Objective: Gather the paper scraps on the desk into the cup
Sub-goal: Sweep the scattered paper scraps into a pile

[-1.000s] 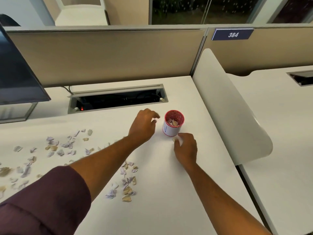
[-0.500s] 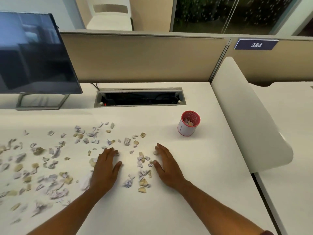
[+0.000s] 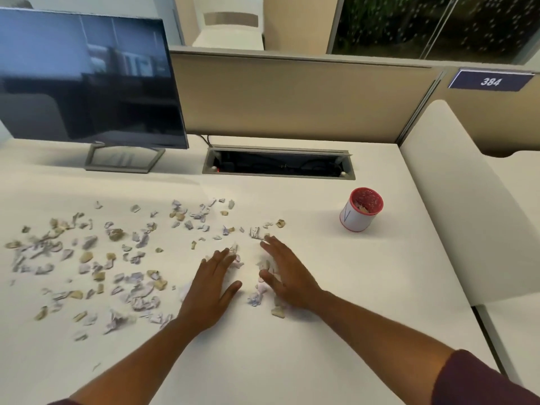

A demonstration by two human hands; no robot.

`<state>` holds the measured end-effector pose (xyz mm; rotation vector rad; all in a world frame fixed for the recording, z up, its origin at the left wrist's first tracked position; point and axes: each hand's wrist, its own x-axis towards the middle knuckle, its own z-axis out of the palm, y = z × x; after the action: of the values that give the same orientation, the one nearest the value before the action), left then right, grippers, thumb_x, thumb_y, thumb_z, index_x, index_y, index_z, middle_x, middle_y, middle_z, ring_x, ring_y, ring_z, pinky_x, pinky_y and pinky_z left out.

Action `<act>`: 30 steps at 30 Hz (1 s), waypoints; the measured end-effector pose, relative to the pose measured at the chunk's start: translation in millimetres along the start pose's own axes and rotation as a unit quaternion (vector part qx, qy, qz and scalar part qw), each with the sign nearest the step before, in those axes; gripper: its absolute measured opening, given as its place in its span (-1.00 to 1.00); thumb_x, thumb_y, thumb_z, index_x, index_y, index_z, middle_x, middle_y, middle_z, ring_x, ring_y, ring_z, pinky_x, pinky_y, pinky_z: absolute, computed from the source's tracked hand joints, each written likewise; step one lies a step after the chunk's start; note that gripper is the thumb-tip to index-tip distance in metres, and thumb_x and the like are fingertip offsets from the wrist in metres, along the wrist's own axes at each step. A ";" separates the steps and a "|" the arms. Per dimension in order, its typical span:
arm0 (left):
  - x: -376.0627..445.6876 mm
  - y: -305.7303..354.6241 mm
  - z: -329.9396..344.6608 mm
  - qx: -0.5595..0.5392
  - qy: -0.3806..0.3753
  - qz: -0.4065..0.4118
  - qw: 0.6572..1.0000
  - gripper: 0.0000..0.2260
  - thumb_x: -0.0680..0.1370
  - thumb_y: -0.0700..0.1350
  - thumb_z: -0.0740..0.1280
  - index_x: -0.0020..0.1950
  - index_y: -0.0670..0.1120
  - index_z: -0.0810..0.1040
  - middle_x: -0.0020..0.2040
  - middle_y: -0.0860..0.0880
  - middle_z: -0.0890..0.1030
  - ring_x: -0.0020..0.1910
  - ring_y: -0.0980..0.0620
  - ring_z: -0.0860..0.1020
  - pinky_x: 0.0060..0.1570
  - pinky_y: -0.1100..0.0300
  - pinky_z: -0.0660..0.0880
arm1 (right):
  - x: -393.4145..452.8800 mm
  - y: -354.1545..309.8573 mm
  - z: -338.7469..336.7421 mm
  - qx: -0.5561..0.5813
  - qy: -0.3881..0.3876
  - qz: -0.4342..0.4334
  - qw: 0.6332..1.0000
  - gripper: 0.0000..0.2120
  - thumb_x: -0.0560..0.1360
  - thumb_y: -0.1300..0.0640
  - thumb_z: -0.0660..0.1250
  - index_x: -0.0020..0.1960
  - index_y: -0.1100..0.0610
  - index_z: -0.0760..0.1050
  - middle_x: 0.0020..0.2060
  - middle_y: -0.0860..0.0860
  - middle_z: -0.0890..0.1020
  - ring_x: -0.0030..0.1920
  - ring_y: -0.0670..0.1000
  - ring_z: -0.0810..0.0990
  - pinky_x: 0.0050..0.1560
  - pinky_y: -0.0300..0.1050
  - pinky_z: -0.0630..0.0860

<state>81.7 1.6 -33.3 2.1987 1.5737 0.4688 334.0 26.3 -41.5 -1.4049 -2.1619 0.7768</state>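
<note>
1. Between the two palms lies a small cluster of paper scraps (image 3: pixel 264 283). The left hand (image 3: pixel 211 293) and right hand (image 3: pixel 287 277) both lie flat on the desk (image 3: pixel 336 331), fingers straight, grasping nothing.
2. To do this well, I judge the palms should slide together low against the surface, heaping the cluster before the fingers close under it, so thin pieces do not slip out.
3. Far more scraps spread well out beyond the left hand.
4. Beyond the right hand, well apart from it, stands the cup (image 3: pixel 361 210), upright, red-rimmed, with a few scraps already inside.
</note>
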 end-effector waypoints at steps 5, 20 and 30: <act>1.6 -18.6 -8.9 0.068 0.088 -0.084 0.990 -0.40 0.61 0.24 0.11 0.56 -0.08 0.23 0.61 -0.10 0.18 0.62 -0.13 0.05 0.57 -0.11 -0.02 | 42.3 22.3 -34.6 -0.069 0.039 0.145 0.986 -0.30 0.66 -0.24 0.15 0.66 0.08 0.08 0.67 0.02 0.06 0.67 0.03 -0.05 0.66 0.04 -0.06; -21.5 -21.1 -6.8 0.024 -0.043 -0.032 0.998 -0.30 0.62 0.31 0.02 0.65 -0.02 -0.06 0.65 0.04 -0.10 0.62 0.05 -0.19 0.59 -0.03 -0.14 | -12.2 -29.6 9.4 0.084 -0.012 0.041 0.996 -0.45 0.62 -0.18 0.28 0.55 -0.04 0.35 0.57 -0.16 0.34 0.58 -0.16 0.26 0.59 -0.02 0.21; -64.4 -47.2 -17.9 0.109 0.103 -0.260 0.954 -0.20 0.57 0.34 -0.05 0.62 -0.19 0.01 0.63 -0.27 -0.09 0.62 -0.23 -0.16 0.57 -0.18 -0.08 | -68.7 -41.7 61.8 -0.160 0.111 0.201 0.960 -0.15 0.62 -0.38 -0.15 0.67 0.19 -0.07 0.68 0.04 -0.03 0.68 0.02 -0.17 0.65 0.06 -0.12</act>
<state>14.4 -43.7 -44.0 1.8069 2.3188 0.3797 293.2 -63.8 -63.8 -2.0323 -1.9103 0.3801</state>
